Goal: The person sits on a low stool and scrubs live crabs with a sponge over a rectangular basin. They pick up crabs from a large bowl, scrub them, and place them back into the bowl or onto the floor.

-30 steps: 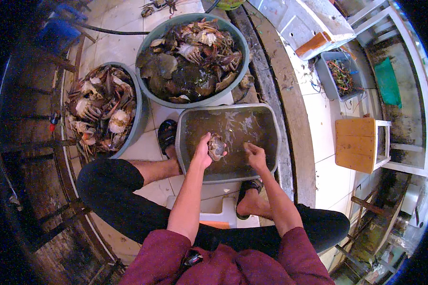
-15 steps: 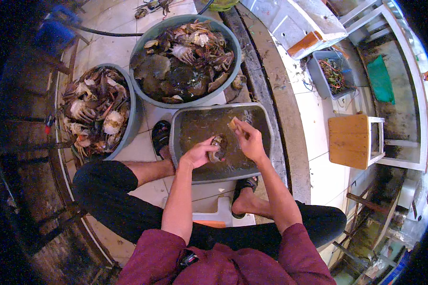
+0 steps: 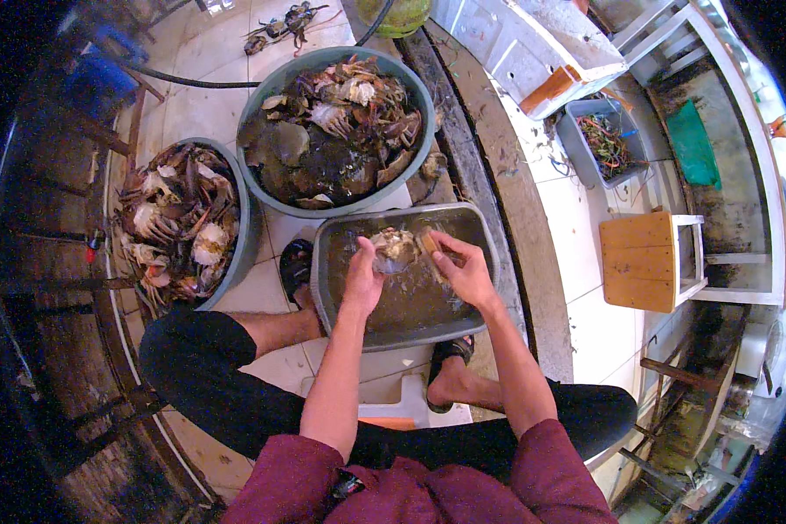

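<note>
My left hand (image 3: 361, 276) grips a crab body (image 3: 395, 246), its pale, yellowish side facing up. The crab hangs over a grey rectangular basin (image 3: 384, 341) of murky brown water (image 3: 402, 314). A small tan scrubbing brush (image 3: 429, 245) is pinched in my right hand (image 3: 465, 271), close against the crab's right edge. My fingers partly cover both things, so whether the bristles touch the shell is hard to tell. Beyond the basin stands a round grey-green tub (image 3: 323, 212) with crabs (image 3: 341, 105) heaped at its far side and dark water at the near side.
Another round tub (image 3: 247, 218), full of crabs, stands at the left. Several loose crabs (image 3: 288, 24) lie on far floor tiles. A black hose (image 3: 192, 79) reaches the big tub. To the right are a wooden stool (image 3: 637, 262), a grey bin (image 3: 598, 175) and a white foam box (image 3: 524, 52).
The crab has turned so its pale side shows and has risen slightly. My right hand has brought the brush lower and nearer to it. The whole view has shifted a little.
</note>
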Tool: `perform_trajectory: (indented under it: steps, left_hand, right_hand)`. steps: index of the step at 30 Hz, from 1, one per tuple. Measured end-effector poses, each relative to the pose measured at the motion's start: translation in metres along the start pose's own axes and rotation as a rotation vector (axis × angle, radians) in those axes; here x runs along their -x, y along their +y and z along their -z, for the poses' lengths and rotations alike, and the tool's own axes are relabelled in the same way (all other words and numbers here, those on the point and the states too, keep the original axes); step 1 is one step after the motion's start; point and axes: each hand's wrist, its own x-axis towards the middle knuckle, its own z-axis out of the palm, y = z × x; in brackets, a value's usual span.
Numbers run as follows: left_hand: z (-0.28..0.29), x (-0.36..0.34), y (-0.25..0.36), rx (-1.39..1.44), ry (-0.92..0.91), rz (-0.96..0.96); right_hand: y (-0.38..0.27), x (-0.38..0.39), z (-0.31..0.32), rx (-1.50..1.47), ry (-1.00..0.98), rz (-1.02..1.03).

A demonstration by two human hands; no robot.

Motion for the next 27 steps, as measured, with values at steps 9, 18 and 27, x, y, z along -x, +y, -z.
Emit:
perform_trajectory:
  steps: [9,18,27]
  left_hand:
    - [0.0,-0.006,0.01,-0.084,0.471,-0.006]
    - [-0.016,0.0,0.01,-0.753,0.537,-0.189]
    - [-0.028,0.002,0.041,-0.044,0.387,-0.048]
  right_hand:
    - [-0.044,0.004,-0.032,0.432,0.152,0.352]
    - [-0.048,0.016,-0.045,0.626,0.005,0.419]
    - [-0.045,0.016,-0.037,0.456,0.265,0.353]
